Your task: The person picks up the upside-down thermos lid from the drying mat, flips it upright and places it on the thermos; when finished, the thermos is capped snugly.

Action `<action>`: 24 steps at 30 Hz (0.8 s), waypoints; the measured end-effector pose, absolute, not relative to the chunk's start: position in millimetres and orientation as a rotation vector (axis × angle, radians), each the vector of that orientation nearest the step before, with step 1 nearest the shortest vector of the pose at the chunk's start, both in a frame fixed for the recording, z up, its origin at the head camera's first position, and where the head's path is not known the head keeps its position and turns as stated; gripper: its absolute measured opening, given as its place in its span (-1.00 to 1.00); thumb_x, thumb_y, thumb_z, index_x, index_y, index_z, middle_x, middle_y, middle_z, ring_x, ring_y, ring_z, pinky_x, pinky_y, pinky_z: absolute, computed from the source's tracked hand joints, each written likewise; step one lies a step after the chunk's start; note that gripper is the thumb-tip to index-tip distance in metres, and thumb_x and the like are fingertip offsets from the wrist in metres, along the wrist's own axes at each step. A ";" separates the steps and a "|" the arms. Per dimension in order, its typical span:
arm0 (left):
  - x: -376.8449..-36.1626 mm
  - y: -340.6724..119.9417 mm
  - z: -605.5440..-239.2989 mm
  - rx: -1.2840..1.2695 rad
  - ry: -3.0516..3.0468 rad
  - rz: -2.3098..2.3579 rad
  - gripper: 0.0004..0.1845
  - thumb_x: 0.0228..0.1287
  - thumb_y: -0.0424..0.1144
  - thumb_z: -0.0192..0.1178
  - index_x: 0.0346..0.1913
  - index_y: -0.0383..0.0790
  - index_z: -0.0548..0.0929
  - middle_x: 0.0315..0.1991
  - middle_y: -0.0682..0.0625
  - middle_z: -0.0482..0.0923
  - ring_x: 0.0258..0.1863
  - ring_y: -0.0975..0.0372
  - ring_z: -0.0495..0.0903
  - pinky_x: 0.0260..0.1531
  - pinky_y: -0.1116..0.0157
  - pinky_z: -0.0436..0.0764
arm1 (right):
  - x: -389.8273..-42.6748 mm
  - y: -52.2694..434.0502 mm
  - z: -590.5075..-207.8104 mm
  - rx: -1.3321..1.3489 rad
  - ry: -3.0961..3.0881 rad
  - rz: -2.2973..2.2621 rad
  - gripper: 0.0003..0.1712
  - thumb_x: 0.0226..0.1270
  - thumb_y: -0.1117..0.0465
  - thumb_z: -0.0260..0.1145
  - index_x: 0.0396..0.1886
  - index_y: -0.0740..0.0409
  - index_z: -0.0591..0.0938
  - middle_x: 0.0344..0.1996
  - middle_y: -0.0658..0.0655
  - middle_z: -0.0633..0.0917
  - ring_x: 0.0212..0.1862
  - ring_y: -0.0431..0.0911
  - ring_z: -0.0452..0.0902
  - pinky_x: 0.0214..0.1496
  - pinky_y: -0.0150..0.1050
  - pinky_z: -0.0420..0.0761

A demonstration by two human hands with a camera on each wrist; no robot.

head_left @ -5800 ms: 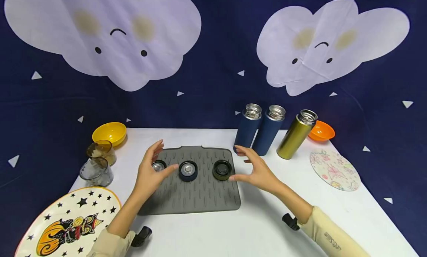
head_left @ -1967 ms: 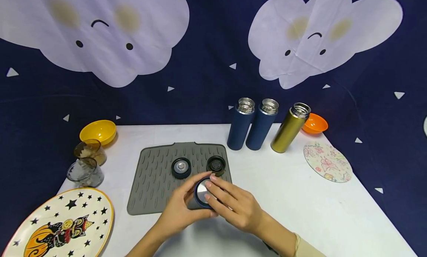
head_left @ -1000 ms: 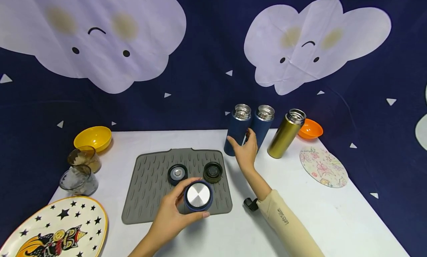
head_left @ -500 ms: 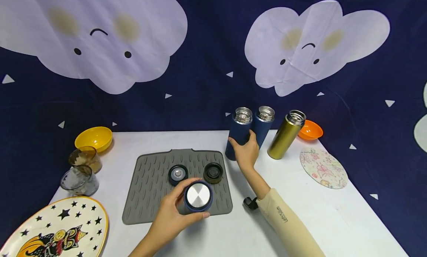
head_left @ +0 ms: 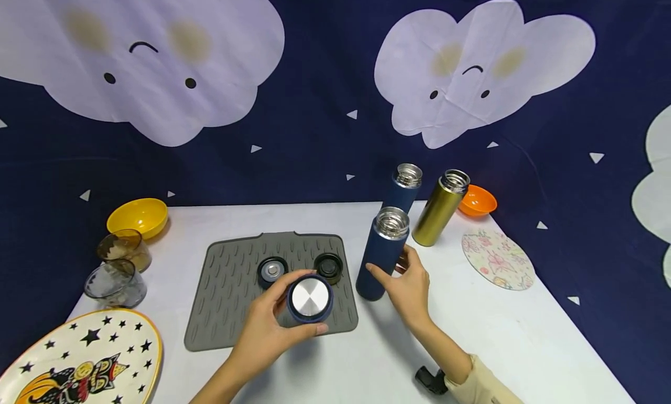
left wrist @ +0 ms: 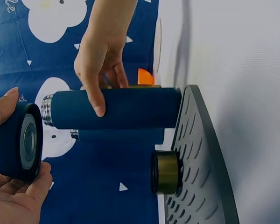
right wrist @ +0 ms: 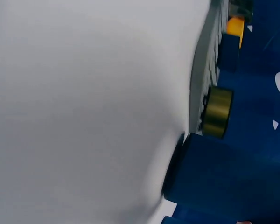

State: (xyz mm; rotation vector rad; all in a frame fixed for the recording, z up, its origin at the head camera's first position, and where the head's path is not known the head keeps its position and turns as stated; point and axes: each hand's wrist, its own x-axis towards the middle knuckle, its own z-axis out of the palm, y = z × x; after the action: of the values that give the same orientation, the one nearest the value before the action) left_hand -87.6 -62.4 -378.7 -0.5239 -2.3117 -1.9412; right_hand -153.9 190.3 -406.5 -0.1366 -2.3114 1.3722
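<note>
My left hand grips a navy lid with a silver top, held just above the front edge of the grey ribbed mat. My right hand is curled round an open navy bottle, which stands upright just right of the mat. In the left wrist view the navy lid is close to the mouth of the navy bottle. A second navy lid and an olive-gold lid lie on the mat. Another navy bottle and a gold bottle stand open at the back.
An orange bowl and a floral coaster are at the right. A yellow bowl, two glasses and a pumpkin plate sit at the left. The white table ends at a dark cloud backdrop.
My right hand reached back, took the left navy bottle and brought it forward beside the mat. My left hand kept hold of the navy lid.
</note>
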 end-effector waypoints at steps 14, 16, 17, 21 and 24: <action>-143.2 -28.4 -340.6 -0.757 -2.218 -2.046 -0.19 -0.07 -0.37 0.57 0.32 -0.14 0.47 0.20 -0.08 0.55 0.17 0.12 0.57 0.28 0.25 0.48 | -149.9 189.2 -396.5 -0.020 -2.287 1.386 -0.02 -0.04 0.11 0.64 0.36 0.14 0.32 0.12 0.21 0.61 0.08 0.12 0.59 0.15 0.06 0.55; -157.4 -17.6 -330.5 -0.789 -2.222 -2.030 -0.20 -0.06 -0.39 0.55 0.32 -0.17 0.46 0.18 -0.09 0.55 0.16 0.13 0.57 0.27 0.25 0.50 | -152.1 186.9 -393.9 -0.001 -2.263 1.389 -0.04 -0.01 0.11 0.63 0.36 0.16 0.33 0.12 0.21 0.62 0.07 0.10 0.59 0.14 0.04 0.54; -164.0 -11.8 -326.2 -0.801 -2.218 -2.023 -0.21 -0.06 -0.40 0.55 0.31 -0.20 0.46 0.17 -0.10 0.56 0.14 0.12 0.58 0.25 0.23 0.51 | -152.8 185.9 -393.3 0.003 -2.254 1.388 -0.06 0.00 0.11 0.62 0.35 0.17 0.34 0.11 0.21 0.63 0.06 0.09 0.60 0.13 0.03 0.54; -184.1 10.7 -313.8 -0.839 -2.233 -1.965 -0.23 -0.05 -0.36 0.55 0.29 -0.23 0.48 0.13 -0.11 0.58 0.12 0.12 0.60 0.26 0.18 0.51 | -153.3 183.6 -394.1 0.007 -2.215 1.388 -0.10 0.00 0.11 0.62 0.32 0.16 0.38 0.08 0.17 0.66 0.01 0.05 0.61 0.05 -0.02 0.55; -191.7 25.0 -310.3 -0.845 -2.246 -1.954 -0.25 -0.06 -0.32 0.56 0.27 -0.22 0.49 0.12 -0.09 0.59 0.09 0.13 0.61 0.23 0.18 0.53 | -152.5 183.3 -395.5 0.017 -2.191 1.385 -0.12 -0.01 0.12 0.62 0.30 0.13 0.40 0.07 0.14 0.67 -0.01 0.02 0.62 0.03 -0.04 0.57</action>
State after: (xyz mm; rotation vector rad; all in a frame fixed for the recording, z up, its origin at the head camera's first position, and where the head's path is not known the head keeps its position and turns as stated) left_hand -191.7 25.0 -310.3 -0.8452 -2.2459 -1.9539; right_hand -152.5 183.3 -395.5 0.0168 -2.1915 1.3851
